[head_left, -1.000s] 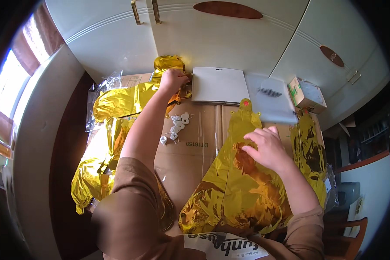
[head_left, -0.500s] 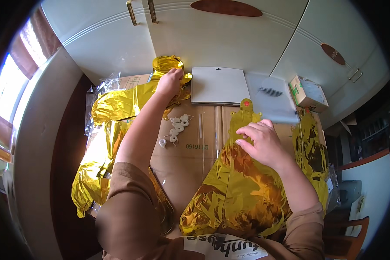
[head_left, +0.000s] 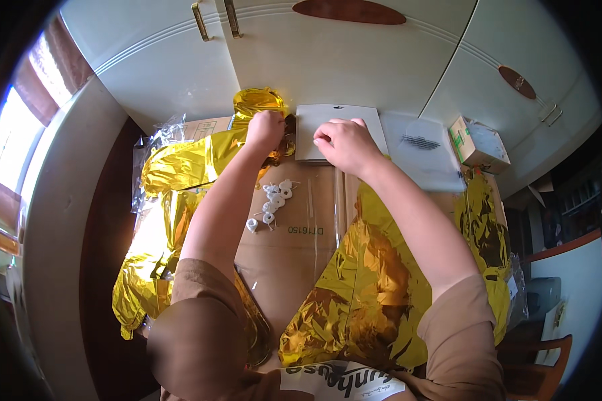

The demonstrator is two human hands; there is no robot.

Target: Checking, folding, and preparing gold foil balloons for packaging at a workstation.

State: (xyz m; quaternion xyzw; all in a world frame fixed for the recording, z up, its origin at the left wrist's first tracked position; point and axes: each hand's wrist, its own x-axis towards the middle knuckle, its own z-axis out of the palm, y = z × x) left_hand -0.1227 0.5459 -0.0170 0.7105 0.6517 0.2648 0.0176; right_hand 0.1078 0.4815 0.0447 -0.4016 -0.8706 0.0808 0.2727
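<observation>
My left hand (head_left: 266, 131) is closed at the back of the table, on the edge of a shiny gold foil balloon (head_left: 192, 158) that lies flat. More gold foil (head_left: 259, 100) bunches up just behind the hand. Level with it, my right hand (head_left: 346, 143) hovers over a flat white box (head_left: 338, 114), thumb and forefinger drawn together; whatever they may hold is too small to make out. Below my right forearm spreads a large flat gold foil balloon (head_left: 374, 267), its narrow upper end partly covered by the arm.
Several small white ribbon rolls (head_left: 275, 198) sit on the brown cardboard (head_left: 287, 257). A clear plastic sheet (head_left: 418, 150) and an open carton (head_left: 479, 144) stand back right. Gold foil also lies at the right edge (head_left: 480, 234) and left edge (head_left: 144, 284). White cabinets (head_left: 341, 63) rise behind.
My right hand has moved up and left from the large foil balloon to over the white box, its fingers drawing together. My left hand has barely shifted.
</observation>
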